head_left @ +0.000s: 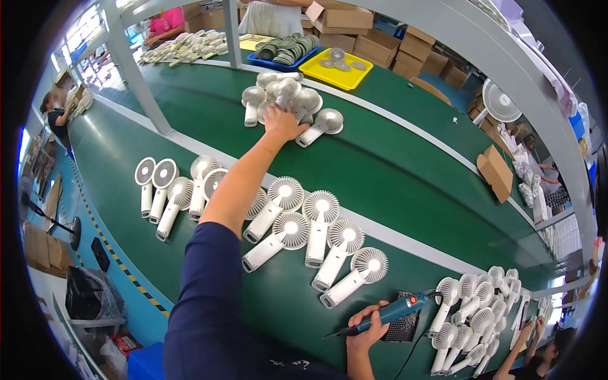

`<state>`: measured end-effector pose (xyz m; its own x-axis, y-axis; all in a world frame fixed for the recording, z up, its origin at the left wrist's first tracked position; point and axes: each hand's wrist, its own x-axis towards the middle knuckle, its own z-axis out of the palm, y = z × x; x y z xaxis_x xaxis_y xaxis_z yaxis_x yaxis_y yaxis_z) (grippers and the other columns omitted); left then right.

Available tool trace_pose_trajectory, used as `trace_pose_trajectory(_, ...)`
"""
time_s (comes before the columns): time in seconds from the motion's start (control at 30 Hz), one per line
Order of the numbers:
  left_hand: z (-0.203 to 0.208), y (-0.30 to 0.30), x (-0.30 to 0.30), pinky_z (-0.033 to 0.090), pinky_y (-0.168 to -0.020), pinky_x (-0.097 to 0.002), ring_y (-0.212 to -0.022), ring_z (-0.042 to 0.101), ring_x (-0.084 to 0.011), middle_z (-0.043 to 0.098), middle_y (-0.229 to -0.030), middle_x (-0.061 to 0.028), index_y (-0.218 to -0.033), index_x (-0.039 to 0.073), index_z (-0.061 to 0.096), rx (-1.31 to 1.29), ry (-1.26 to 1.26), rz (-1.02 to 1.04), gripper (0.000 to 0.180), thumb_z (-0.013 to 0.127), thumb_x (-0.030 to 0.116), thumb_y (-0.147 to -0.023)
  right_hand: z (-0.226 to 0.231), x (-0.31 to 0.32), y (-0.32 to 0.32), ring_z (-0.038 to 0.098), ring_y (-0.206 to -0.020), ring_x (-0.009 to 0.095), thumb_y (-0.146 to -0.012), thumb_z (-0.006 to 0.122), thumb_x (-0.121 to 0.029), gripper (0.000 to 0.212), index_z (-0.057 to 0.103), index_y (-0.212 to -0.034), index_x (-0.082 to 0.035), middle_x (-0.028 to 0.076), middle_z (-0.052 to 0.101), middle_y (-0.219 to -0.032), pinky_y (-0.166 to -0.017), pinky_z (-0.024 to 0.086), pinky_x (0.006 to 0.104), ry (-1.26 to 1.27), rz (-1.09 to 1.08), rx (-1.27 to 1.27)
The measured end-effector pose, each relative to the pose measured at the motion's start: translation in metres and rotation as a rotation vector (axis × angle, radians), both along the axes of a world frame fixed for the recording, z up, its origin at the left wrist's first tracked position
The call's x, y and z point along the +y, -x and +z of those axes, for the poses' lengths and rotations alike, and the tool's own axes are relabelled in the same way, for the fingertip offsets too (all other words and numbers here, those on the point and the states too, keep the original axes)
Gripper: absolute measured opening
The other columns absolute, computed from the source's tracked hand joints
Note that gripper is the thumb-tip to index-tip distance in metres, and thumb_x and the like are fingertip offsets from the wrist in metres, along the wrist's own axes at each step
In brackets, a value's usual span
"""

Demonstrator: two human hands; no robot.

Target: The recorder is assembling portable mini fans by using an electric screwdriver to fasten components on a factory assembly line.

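My left hand stretches far across the green bench to a cluster of white handheld fans. Its fingers are closed around one handheld fan, which is tilted and slightly blurred; part of the grip is hidden. Loose fans lie beside it, one fan just right of my thumb. Close to my body, my right hand wraps around a teal electric screwdriver, its bit pointing left. Between my hands, a row of white fans lies on the bench, partly covered by my left arm.
A dark tray of small screws sits under the screwdriver. More fans crowd the right side. Beyond the rail stand a yellow tray with round grilles and a blue tray of rings. A metal post rises at left. Co-workers sit around.
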<state>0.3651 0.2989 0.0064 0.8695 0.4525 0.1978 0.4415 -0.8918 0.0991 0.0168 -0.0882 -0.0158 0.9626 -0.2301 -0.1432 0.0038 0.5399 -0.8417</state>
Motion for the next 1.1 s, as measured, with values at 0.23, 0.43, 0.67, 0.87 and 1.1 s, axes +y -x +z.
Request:
trace_pose_trajectory(0.23,0.042,-0.002,-0.011,0.035,-0.101,-0.0498,-0.123,0.042,-0.0423,0.046,-0.131,-0.0292,-0.117,0.008,0.064,-0.062,-0.052,-0.104,0.073,0.060,0.066,-0.074,0.011,0.001,-0.005,0.049,-0.051,0.016,-0.091,0.051,-0.012,0.033,0.038,-0.121,-0.005,0.008,0.049,-0.077,-0.042,0.043,0.0298,-0.052,0.031,0.014)
trace_pose_trajectory(0.43,0.098,0.138,-0.019,0.042,-0.092,-0.0464,-0.110,0.047,-0.0457,0.051,-0.112,-0.0337,-0.099,-0.003,0.065,-0.441,-0.011,-0.268,0.058,0.063,0.052,-0.082,0.012,-0.005,-0.013,0.048,-0.050,0.015,-0.089,0.050,-0.012,0.037,0.036,-0.123,-0.003,0.007,0.049,-0.076,-0.041,0.043,0.0290,-0.090,-0.014,0.081)
trace_pose_trajectory(0.67,0.086,0.380,0.025,0.036,-0.095,-0.0504,-0.110,0.041,-0.0475,0.041,-0.119,-0.0341,-0.094,-0.005,0.063,-0.317,-0.417,0.039,0.042,0.069,0.035,-0.082,0.007,-0.002,-0.008,0.048,-0.050,0.011,-0.090,0.048,-0.015,0.036,0.040,-0.124,-0.004,0.005,0.049,-0.079,-0.041,0.038,0.0241,-0.064,0.060,0.032)
trace_pose_trajectory(0.87,0.020,0.415,-0.003,0.038,-0.086,-0.0509,-0.103,0.044,-0.0447,0.039,-0.124,-0.0327,-0.097,-0.001,0.059,-0.241,-0.270,0.246,0.044,0.069,0.039,-0.081,0.005,-0.004,-0.008,0.048,-0.051,0.011,-0.090,0.049,-0.017,0.035,0.041,-0.123,-0.005,0.004,0.050,-0.079,-0.041,0.038,0.0239,-0.098,0.068,0.042)
trace_pose_trajectory(1.1,-0.004,0.409,-0.010,0.027,-0.101,-0.0531,-0.127,0.031,-0.0449,0.029,-0.137,-0.0331,-0.133,0.009,0.040,-0.174,-0.108,0.206,0.064,0.064,0.042,-0.084,0.005,-0.011,-0.012,0.047,-0.051,0.011,-0.091,0.047,-0.016,0.032,0.040,-0.121,-0.005,0.005,0.050,-0.079,-0.041,0.040,0.0257,-0.199,0.084,0.044)
